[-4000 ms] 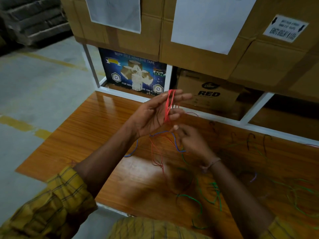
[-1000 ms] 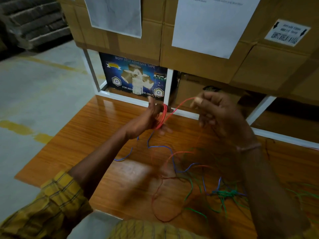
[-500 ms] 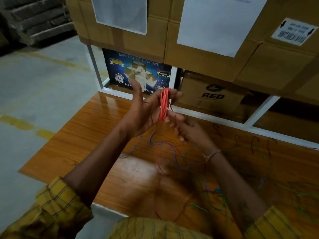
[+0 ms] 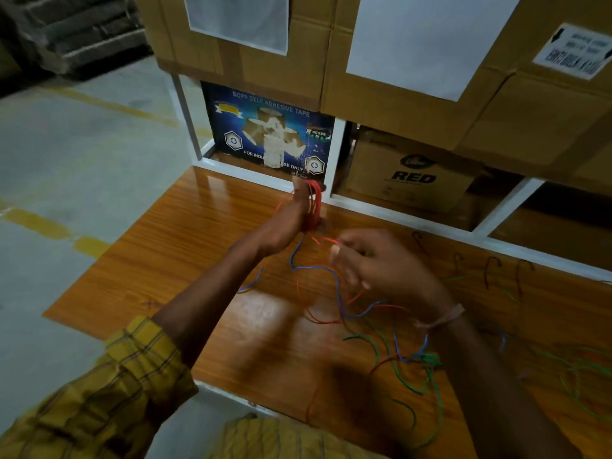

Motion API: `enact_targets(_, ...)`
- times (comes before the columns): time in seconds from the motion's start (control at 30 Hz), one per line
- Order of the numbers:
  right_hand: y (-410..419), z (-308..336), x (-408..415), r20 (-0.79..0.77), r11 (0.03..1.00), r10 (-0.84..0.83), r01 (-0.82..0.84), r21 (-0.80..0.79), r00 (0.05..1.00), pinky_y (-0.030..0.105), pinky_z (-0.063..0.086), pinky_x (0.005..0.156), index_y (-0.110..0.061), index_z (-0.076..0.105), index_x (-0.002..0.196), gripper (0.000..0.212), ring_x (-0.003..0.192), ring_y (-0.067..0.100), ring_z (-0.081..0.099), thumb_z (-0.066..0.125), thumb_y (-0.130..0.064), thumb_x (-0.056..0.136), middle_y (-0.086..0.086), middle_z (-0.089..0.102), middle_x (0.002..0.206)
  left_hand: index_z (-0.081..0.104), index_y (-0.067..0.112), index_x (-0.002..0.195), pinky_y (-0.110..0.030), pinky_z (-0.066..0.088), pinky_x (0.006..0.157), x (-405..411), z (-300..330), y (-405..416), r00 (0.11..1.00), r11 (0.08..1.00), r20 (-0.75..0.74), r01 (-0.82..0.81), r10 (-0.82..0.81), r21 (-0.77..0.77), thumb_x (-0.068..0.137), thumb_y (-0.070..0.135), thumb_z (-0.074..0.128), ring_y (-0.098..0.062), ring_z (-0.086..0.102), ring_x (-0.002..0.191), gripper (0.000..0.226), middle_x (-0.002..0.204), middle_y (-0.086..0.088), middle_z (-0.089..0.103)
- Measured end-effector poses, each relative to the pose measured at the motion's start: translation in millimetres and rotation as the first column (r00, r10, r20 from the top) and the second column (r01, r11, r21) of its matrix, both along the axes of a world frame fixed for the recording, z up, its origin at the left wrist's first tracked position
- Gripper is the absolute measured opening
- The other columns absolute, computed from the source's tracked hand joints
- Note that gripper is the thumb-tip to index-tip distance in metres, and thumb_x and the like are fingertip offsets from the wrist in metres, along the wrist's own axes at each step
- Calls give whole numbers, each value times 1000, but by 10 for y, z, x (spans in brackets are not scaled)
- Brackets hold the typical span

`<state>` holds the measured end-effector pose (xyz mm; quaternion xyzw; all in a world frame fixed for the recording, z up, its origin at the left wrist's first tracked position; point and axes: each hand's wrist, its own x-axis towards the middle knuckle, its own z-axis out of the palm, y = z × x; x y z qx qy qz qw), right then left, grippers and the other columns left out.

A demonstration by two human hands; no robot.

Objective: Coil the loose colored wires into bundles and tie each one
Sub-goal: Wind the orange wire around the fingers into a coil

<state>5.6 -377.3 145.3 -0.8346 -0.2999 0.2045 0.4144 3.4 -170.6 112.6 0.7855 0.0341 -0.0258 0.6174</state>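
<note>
glossy orange-brown wood-grain tabletop (image 4: 205, 246) under my hands, thin smooth plastic-coated red wire coil (image 4: 313, 203), matt brown cardboard cartons (image 4: 414, 104), plain white paper sheets (image 4: 427, 38), my yellow checked cloth sleeve (image 4: 109, 392)

Dim scene; glare on the table (image 4: 205, 233); right hand (image 4: 381, 270) motion-blurred

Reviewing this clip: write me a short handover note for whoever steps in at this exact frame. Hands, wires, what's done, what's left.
Left hand: raised over the far side of the glossy wooden table, with the coil of thin red wire looped around it.
Right hand: blurred; fingers curled near the red wire's loose tail, apparently pinching it.
On the table: a loose thin blue wire and tangled thin green wires, uncoiled.
Done: most of the red wire is wound.
Left: wind in the red tail, tie that bundle, then coil and tie the blue and green ones. No tied bundle is visible.
</note>
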Motion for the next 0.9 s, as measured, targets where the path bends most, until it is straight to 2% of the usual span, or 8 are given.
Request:
enact_targets(0.2, -233, 167, 436, -277, 862, -50, 181, 473, 960, 36, 47, 65, -4, 63, 85, 20, 41, 11, 36, 55, -12, 102, -6, 40, 47, 57, 27, 131, -35, 47, 69, -151, 6, -78, 962, 961, -31, 271, -270, 47, 67, 105, 4, -31, 63, 69, 114, 88, -22, 72)
enact_targets(0.27, -266, 142, 580, -337, 813, -82, 259, 522, 938, 31, 52, 60, -5, 62, 88, 20, 43, 9, 34, 52, -11, 104, -6, 36, 51, 55, 26, 138, -38, 41, 70, -204, -11, -61, 925, 927, -70, 375, -373, 8, 66, 106, 3, -33, 57, 73, 120, 107, -40, 65)
enact_targets(0.4, -227, -77, 805, -228, 853, -201, 285, 437, 953, 25, 46, 51, -6, 65, 95, 18, 44, 6, 36, 58, -20, 104, -5, 42, 55, 42, 14, 155, -30, 40, 57, -261, 56, -70, 860, 847, -19, 497, -509, -189, 68, 103, 4, -30, 62, 77, 130, 141, -11, 64)
enact_targets(0.47, -181, -252, 812, -207, 873, -225, 291, 391, 952, 24, 46, 48, -7, 65, 97, 17, 45, 6, 40, 62, -24, 102, -2, 52, 60, 36, 10, 160, -29, 32, 54, -271, 119, -83, 848, 790, 14, 500, -530, -355, 71, 93, -11, -27, 61, 76, 130, 154, -16, 53)
enact_targets(0.57, -99, -487, 673, -261, 881, -185, 278, 383, 947, 24, 49, 43, -3, 65, 111, 25, 46, 9, 43, 61, -25, 99, 11, 51, 72, 35, 5, 161, -35, 24, 55, -239, 196, -88, 875, 736, 74, 445, -478, -510, 71, 90, -16, -26, 60, 73, 134, 148, -31, 52)
enact_targets(0.67, -51, -639, 424, -299, 923, -110, 209, 323, 948, 29, 50, 40, -5, 68, 106, 17, 38, 9, 41, 54, -16, 106, 12, 48, 66, 32, -2, 159, -29, 33, 53, -166, 245, -74, 928, 748, 130, 359, -349, -559, 76, 89, -21, -30, 64, 78, 134, 156, -22, 51)
enact_targets(0.8, -82, -715, 0, -430, 981, 7, 76, 176, 903, 23, 47, 40, -7, 72, 117, 20, 39, 11, 42, 56, -13, 105, 10, 57, 68, 45, 5, 149, -33, 37, 61, -33, 303, 1, 980, 820, 147, 196, -137, -538, 82, 85, -21, -32, 70, 91, 123, 159, -13, 47)
enact_targets(0.9, -45, -637, -215, -519, 963, 70, 78, 256, 852, 21, 42, 39, 2, 65, 125, 31, 38, 7, 37, 45, -16, 110, 10, 56, 64, 45, 7, 148, -34, 41, 63, 56, 344, 34, 993, 871, 114, 64, -9, -487, 85, 82, -20, -37, 74, 99, 117, 159, -12, 44)
